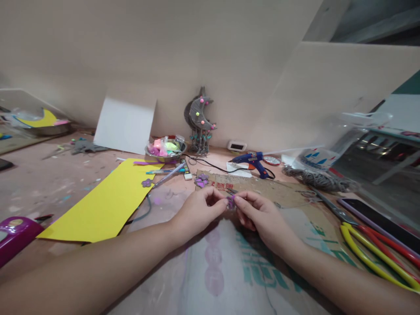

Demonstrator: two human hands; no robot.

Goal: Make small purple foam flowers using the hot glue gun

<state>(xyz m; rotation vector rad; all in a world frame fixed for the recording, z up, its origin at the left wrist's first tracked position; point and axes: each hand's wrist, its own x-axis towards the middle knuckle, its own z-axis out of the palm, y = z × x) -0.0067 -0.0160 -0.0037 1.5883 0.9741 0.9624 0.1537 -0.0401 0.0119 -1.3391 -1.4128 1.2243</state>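
Over the middle of the table, a small purple flower-like piece is pinched between the fingertips of both hands. My left hand closes thumb and index finger at its left side. From the right, my right hand grips it with the thumb and index finger, the other fingers curled below. A thin dark tip shows just behind the fingers; what it belongs to is hidden. Just beyond the left hand lie purple flowers on a piece of cardboard. Another purple flower rests on the yellow sheet.
A blue glue gun stands behind the cardboard, its cord trailing left. Scissors and a phone lie at the right, near grey yarn. A bowl of coloured clay packets and a grey moon ornament stand behind.
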